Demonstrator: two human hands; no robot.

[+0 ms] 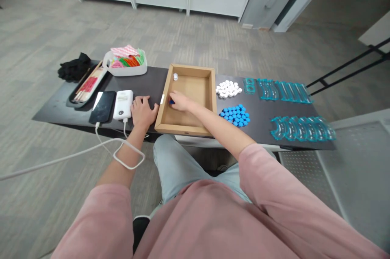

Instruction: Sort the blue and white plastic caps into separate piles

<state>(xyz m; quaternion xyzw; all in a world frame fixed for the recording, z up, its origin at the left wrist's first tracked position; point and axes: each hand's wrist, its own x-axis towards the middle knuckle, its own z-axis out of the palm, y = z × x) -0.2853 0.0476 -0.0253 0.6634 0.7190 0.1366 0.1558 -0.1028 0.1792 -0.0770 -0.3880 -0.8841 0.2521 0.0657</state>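
Observation:
My right hand [180, 101] reaches into a shallow cardboard box [185, 129], its fingers closed on a small blue cap-like piece [172, 101] near the box's left wall. One white piece [175, 77] rests in the box's far left corner. Outside the box's left side, my left hand [144, 112] lies on the dark table with its fingers spread, beside a white power bank [123, 104]. To the right of the box sit a cluster of white pieces [228, 89] and, nearer me, a cluster of similar blue pieces [235, 115].
Clear teal-edged plastic parts [303, 129] lie in rows at the right. At the left are a phone [102, 106], a dark tray [88, 86], a white basket [128, 71] of colourful items and black cloth [74, 68]. A white cable [76, 160] loops over my left forearm.

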